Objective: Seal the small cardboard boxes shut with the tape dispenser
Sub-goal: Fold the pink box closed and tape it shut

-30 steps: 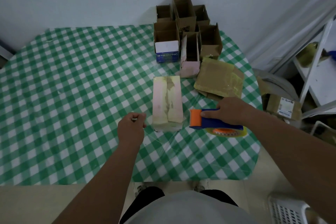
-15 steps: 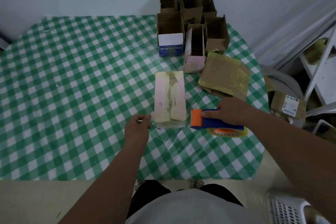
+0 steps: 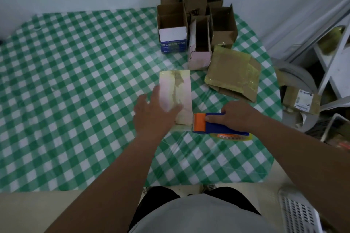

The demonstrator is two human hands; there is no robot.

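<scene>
The tabletop, covered in a green and white checked cloth, is filling most of the view, with a pale wall running behind it at twelve o'clock. At about one o'clock on the tabletop a cluster of open brown boxes is standing upright against the wall, and a blue and white carton is sitting at the front left of that cluster. Just beside the cluster, toward two o'clock, a flattened brown box wrapped in glossy tape is lying flat. A white plastic basket is showing on the floor at five o'clock. Near the middle of the tabletop the pale pink box is lying on its long side, its top seam running from twelve to six o'clock under yellowish tape. The left hand is resting on the near left part of this box, its fingers spread wide and straight, pressing flat on the top. At three o'clock from the box's near end, the right hand is gripping the blue handle of the tape dispenser, fingers curled round it, while the dispenser's orange head is touching the box's near right corner and its roll of tape is lying against the tabletop.
</scene>
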